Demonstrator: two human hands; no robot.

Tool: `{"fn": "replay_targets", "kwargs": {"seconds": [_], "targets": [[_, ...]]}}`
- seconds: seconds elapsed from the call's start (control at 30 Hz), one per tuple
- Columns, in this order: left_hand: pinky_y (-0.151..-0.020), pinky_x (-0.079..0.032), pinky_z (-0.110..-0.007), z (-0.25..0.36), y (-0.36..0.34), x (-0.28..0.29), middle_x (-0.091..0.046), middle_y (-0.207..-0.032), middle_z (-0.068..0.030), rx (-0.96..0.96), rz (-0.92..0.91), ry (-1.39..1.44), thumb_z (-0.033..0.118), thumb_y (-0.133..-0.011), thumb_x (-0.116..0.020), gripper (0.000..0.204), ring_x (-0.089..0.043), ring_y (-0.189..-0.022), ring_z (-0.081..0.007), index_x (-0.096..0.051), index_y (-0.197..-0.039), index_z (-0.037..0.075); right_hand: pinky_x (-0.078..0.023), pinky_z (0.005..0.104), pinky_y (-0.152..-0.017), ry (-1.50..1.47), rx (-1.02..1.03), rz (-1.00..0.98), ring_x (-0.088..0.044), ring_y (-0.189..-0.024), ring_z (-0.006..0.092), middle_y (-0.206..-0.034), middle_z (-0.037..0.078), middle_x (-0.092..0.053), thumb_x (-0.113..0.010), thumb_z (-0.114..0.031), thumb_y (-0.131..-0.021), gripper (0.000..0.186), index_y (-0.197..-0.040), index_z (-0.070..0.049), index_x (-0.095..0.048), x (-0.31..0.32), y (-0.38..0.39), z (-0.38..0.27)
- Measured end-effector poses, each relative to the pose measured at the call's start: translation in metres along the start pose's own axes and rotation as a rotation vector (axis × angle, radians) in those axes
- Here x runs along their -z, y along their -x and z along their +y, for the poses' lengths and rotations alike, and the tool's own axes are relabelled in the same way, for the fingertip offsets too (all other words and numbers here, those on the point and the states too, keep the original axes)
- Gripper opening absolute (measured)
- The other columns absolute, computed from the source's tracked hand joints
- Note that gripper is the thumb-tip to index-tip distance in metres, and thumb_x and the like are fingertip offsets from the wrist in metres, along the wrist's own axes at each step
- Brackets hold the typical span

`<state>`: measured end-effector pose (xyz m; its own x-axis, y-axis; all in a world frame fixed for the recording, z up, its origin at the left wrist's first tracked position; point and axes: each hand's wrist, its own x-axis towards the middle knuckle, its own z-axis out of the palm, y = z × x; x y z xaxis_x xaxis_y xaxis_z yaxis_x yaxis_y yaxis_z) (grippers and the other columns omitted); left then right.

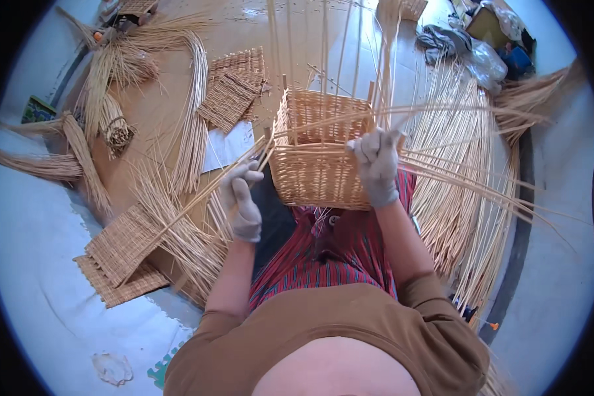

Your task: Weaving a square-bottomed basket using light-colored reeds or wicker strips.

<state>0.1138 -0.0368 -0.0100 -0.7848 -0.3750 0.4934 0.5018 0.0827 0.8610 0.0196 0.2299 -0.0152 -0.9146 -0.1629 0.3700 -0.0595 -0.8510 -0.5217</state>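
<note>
A square wicker basket (320, 173), partly woven, stands upright before me, with long wicker strands reaching up and out from its rim. My right hand (377, 165), in a pale glove, is closed at the basket's right near corner, its fingers pinching wicker strands (442, 173) that fan out to the right. Left of the basket, my gloved left hand (243, 201) has its fingers curled against a few wicker strands (201, 199) running from the left corner down to the lower left. The fingers hide part of their grip.
Loose wicker bundles lie right (452, 198) and left (185, 247). Woven panels (228, 99) rest on the floor beyond my left hand, and more panels (125, 241) lie at lower left. A tied bundle (115, 129) sits far left. Plastic bags (485, 66) are piled far right.
</note>
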Motion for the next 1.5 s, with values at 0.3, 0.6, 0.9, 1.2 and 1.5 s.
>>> {"fn": "replay_targets", "kwargs": {"seconds": [0.3,0.6,0.9,1.2,1.5], "targets": [[-0.110,-0.041,-0.040,-0.076,-0.072,-0.026,-0.047,-0.137,-0.0118,0.058,-0.426,0.064,0.023,-0.084,-0.084,0.076,-0.051,-0.125,-0.0246,-0.044,-0.145,0.002,-0.058,0.0333,-0.086,0.825,-0.125,0.437,-0.068,-0.099,0.0162,-0.105,0.007,-0.070,-0.053,-0.026,-0.107,0.027,-0.121,-0.004,-0.061,-0.030,0.032,-0.022],[-0.104,-0.046,-0.037,-0.086,-0.063,-0.045,-0.060,-0.133,-0.0122,0.214,-0.264,0.184,0.018,-0.087,-0.082,0.044,-0.056,-0.121,-0.0196,-0.059,-0.122,0.004,-0.052,0.0326,-0.096,1.368,0.266,-0.113,-0.063,-0.112,0.0194,-0.130,0.013,-0.061,-0.051,-0.007,-0.103,0.043,-0.146,-0.007,-0.049,-0.058,-0.088,0.006],[-0.095,-0.051,-0.029,-0.110,-0.046,-0.056,-0.064,-0.122,-0.0068,0.099,-0.072,0.133,0.020,-0.088,-0.082,0.051,-0.062,-0.106,-0.0146,-0.060,-0.131,0.003,-0.057,0.0366,-0.094,1.996,0.049,0.125,-0.065,-0.115,0.0354,-0.156,0.029,-0.033,-0.072,-0.013,-0.090,0.090,-0.162,-0.014,-0.018,-0.112,-0.172,0.073],[-0.085,-0.056,-0.028,-0.121,-0.045,-0.049,-0.062,-0.111,-0.0078,0.257,0.041,0.204,0.003,-0.082,-0.079,0.066,-0.062,-0.098,-0.0145,-0.044,-0.139,0.001,-0.055,0.0291,-0.080,0.733,0.231,0.278,-0.067,-0.087,0.0177,-0.102,0.009,-0.071,-0.059,-0.012,-0.102,0.042,-0.142,-0.006,-0.047,-0.031,0.001,0.016],[-0.078,-0.054,-0.028,-0.030,0.010,-0.065,-0.064,-0.108,-0.0074,-0.161,-0.012,-0.402,0.000,-0.099,-0.053,0.014,-0.063,-0.087,-0.0138,-0.061,-0.111,0.002,-0.061,0.0349,-0.085,0.656,0.060,0.565,-0.071,-0.093,0.0197,-0.105,0.009,-0.072,-0.058,-0.020,-0.105,0.017,-0.114,-0.006,-0.063,-0.010,0.044,-0.011]]}}
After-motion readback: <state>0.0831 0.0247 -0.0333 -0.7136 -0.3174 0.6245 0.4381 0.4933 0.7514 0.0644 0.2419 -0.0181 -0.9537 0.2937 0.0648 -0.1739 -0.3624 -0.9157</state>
